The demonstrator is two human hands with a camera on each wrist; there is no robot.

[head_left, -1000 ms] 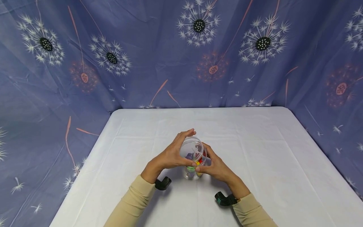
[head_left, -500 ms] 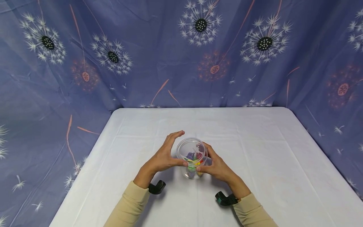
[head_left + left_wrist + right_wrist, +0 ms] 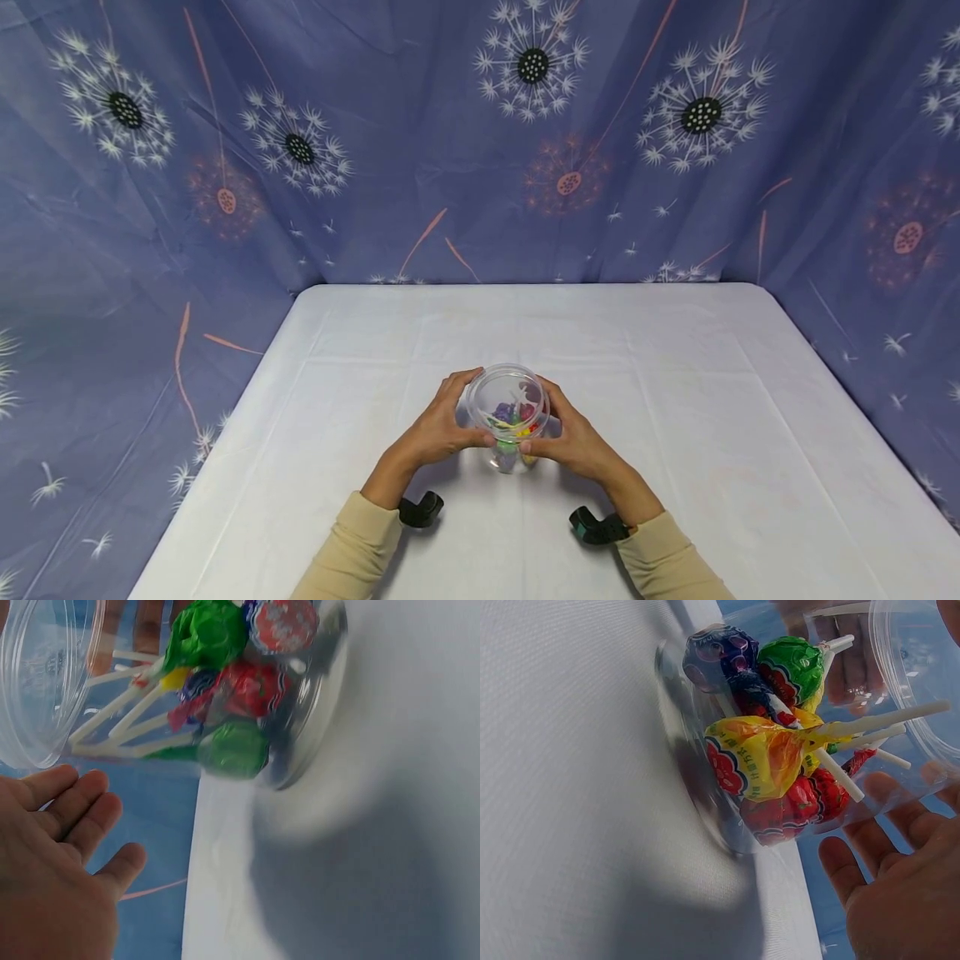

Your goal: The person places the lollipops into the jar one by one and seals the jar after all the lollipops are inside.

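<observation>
A clear plastic jar [image 3: 504,458] stands upright on the white-covered table, with a clear round lid [image 3: 498,385] at its top. Wrapped lollipops [image 3: 754,757] in yellow, red, green and purple lie inside, their white sticks pointing mostly upward. At the left side of the rim, my left hand [image 3: 438,431] holds the lid between thumb and fingers. My right hand [image 3: 576,439] grips the jar from the right, just below the lid, its thumb at the front. In the left wrist view a green lollipop [image 3: 234,750] shows through the wall. Whether the lid is screwed tight I cannot tell.
The white tablecloth [image 3: 360,333] covers the table around the jar. A blue curtain with dandelion prints [image 3: 420,125] hangs behind and at both sides. Each wrist wears a black camera mount, the left mount [image 3: 422,510] low over the cloth.
My left hand let go of the lid, moved left with its fingers spread, then came back and took the rim again. My right hand has stayed on the jar.
</observation>
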